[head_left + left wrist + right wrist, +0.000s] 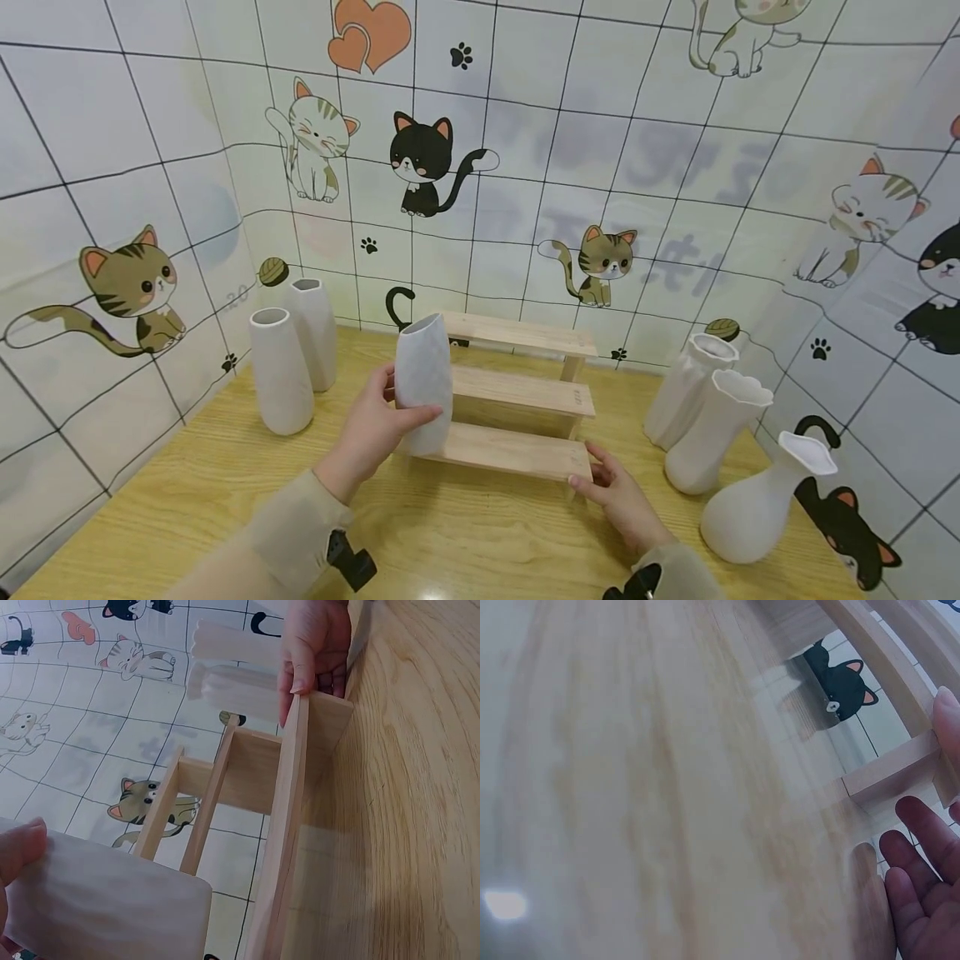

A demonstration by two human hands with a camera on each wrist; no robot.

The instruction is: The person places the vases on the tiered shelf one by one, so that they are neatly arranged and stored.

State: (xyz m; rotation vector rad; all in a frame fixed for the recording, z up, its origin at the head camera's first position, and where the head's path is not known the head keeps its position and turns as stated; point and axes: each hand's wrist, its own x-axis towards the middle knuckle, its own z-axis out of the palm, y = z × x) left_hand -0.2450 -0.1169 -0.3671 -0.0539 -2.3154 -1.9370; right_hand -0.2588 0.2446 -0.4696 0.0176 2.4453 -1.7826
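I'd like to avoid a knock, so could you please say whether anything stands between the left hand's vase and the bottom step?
Nothing visible does: the left wrist view shows only a gap between the vase and the bottom step. The right hand holds the step's right end.

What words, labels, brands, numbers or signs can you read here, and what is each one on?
"20": a faint number on the left wall, as best I can read it.
Pale lettering on the back wall: too blurred to read.
Tiny mark on the middle shelf of the wooden stand: too small to read.
White vases: no text visible.
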